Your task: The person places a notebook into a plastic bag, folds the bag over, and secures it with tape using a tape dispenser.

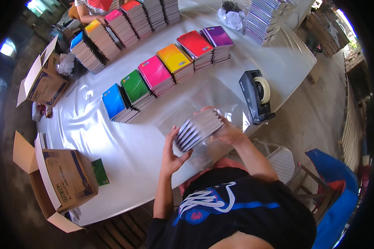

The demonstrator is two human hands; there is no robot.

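White and glossy: looking over a table [129, 166] carrying a slanting row of spiral notebooks [176, 59], running from blue on the left through green, pink, yellow and red to purple at the far right. Seeing a second row of notebook stacks [121, 30] standing beyond, with a person [85, 15] showing partly at the far edge. Finding a taller notebook pile [265, 21] rising at the far right, next to crumpled plastic [232, 19]. Meeting an open cardboard box [68, 178] at the near left, with a green cover [100, 172] lying just beside it, and another open box [50, 83] standing farther off on the left. Spotting a black tape dispenser [249, 94] standing near the right edge, with clear plastic [232, 110] spreading to its left.

Holding a bundle of notebooks [198, 128] between both sides, over the plastic, page edges showing in pale bands. Cupping its left end with the left grip [171, 155], thumb on the near side. Clasping its right end with the right grip [227, 132], fingers reaching around the far side and partly hiding. Being unable to tell if touching the plastic underneath.
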